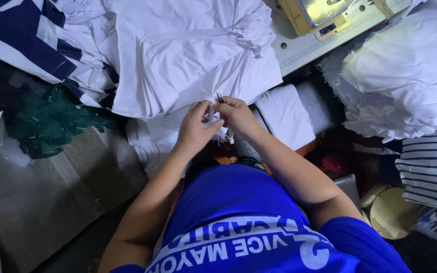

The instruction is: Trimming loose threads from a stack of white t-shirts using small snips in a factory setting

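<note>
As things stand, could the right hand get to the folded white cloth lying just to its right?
Probably yes: the right hand, pinching a small metal tool, sits close beside the folded white cloth, with nothing between them.

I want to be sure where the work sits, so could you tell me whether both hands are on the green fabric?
No, both the left hand and the right hand pinch white cloth; the green fabric lies apart, untouched.

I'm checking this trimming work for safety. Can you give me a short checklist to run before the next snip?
1. Left hand pinches the white fabric edge: ok.
2. Right hand holds the small snips: ok.
3. Snip tips clear of the left fingers: cannot tell, they sit very close.
4. Loose thread visible at the cut point: cannot tell.
5. Fabric supported by the pile on the table: ok.
</note>
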